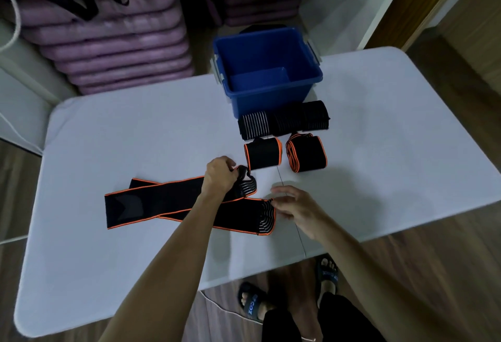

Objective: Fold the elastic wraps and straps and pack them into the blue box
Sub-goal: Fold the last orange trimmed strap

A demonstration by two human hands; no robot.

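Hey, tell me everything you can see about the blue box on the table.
The blue box is an open, lidless tub that looks like hard plastic, with grey latch handles on its left and right rims. It stands upright at the far edge of the white table, and its inside appears empty. A row of folded black wraps lies right against its near wall; whether they touch is unclear. Neither hand is on it.

A single wide-angle view looks from the person's head, forward and steeply down over a white table [108, 135]. It sits close above the forearms, bends the table edges, and takes in the floor [433, 260] and sandalled feet [252, 303] directly below.
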